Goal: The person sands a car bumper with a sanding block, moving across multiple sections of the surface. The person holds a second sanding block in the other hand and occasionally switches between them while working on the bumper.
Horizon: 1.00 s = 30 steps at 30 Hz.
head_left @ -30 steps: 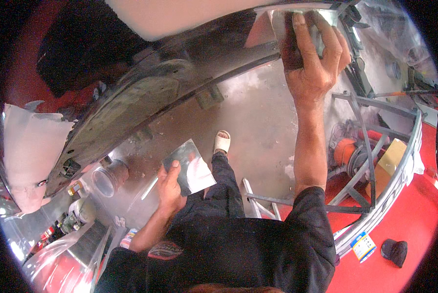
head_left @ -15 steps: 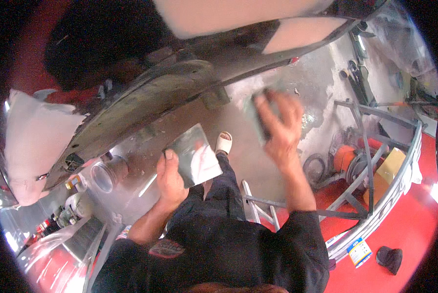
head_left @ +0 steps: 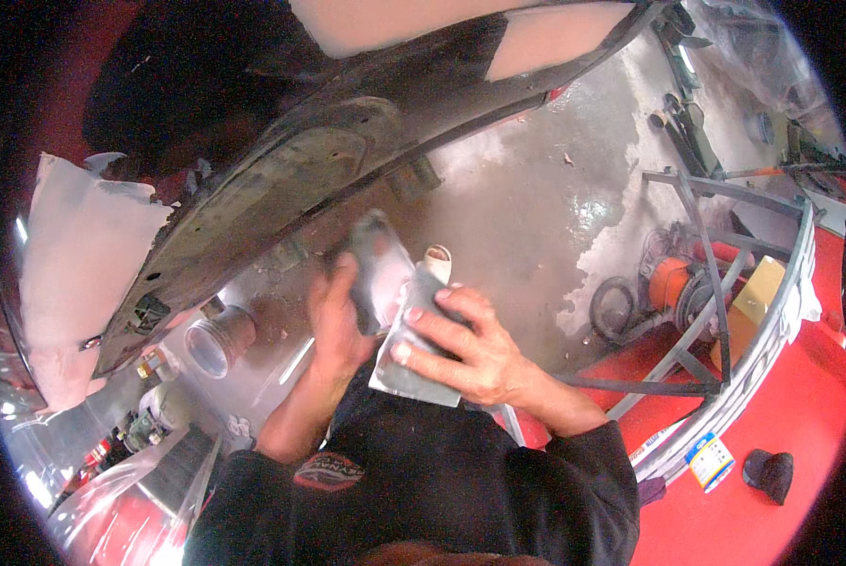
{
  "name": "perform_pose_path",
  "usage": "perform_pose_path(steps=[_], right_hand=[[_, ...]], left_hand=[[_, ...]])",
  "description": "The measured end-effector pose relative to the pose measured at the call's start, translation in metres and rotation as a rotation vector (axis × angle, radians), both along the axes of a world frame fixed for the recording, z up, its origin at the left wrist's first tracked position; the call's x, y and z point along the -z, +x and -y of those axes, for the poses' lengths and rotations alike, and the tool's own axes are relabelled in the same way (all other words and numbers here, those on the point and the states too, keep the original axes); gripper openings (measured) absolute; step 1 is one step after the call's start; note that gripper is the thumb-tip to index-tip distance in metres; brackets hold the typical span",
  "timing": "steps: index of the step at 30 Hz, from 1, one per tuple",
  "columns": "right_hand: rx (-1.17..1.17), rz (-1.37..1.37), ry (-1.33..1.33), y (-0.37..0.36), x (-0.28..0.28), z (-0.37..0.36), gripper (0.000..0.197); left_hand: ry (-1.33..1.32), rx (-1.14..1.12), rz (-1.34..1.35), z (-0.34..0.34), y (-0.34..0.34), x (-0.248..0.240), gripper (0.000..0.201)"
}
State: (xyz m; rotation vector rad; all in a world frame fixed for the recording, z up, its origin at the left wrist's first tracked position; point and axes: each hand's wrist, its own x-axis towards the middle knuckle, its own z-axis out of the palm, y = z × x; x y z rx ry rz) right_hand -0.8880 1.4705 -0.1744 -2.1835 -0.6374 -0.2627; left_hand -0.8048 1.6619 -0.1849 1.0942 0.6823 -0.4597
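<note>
My left hand (head_left: 338,316) grips a shiny metal plate (head_left: 382,259) by its edge, thumb on its face. Over the near part of that plate, my right hand (head_left: 470,349) holds a grey flat spreader plate (head_left: 423,387), its fingers laid across the upper face. The two plates overlap in front of my body and appear to touch; whether putty lies between them is hidden. Beyond them is a dark car body part (head_left: 300,156) with pale pink filler patches, one on the left (head_left: 93,226) and another at the top right (head_left: 555,38).
A metal frame (head_left: 696,377) stands at the right, with an orange round object (head_left: 668,283) and a yellow block (head_left: 763,288) inside it. A black cap (head_left: 768,474) lies on the red floor. At the left are a clear bucket (head_left: 217,341) and plastic sheeting (head_left: 121,500).
My right hand has swung down and left from the far right, bringing its spreader onto the plate in my left hand. The left plate has tilted and moved slightly away from me.
</note>
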Motion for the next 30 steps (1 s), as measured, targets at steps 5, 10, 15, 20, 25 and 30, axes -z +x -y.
perform_pose_path(steps=[5, 10, 15, 20, 25, 30], right_hand=[[0.182, 0.037, 0.023, 0.000, 0.029, 0.005, 0.054], [0.412, 0.052, -0.372, 0.032, 0.035, 0.070, 0.049], [0.697, 0.588, -0.364, 0.121, 0.024, 0.131, 0.046], [0.736, 0.729, -0.433, 0.177, 0.011, 0.158, 0.051], [0.729, 0.877, -0.460, 0.200, -0.003, 0.163, 0.054], [0.726, 0.850, -0.405, 0.213, 0.031, 0.168, 0.055]], left_hand=[[-0.301, 0.133, -0.207, -0.010, -0.003, 0.008, 0.032], [-0.434, 0.045, -0.122, -0.018, 0.006, -0.002, 0.035], [-0.459, 0.055, -0.177, -0.014, -0.002, 0.004, 0.039], [-0.419, 0.055, -0.229, -0.017, -0.029, 0.018, 0.039], [-0.307, 0.079, -0.244, -0.016, -0.039, 0.028, 0.041], [-0.360, 0.088, -0.241, -0.019, -0.042, 0.039, 0.040]])
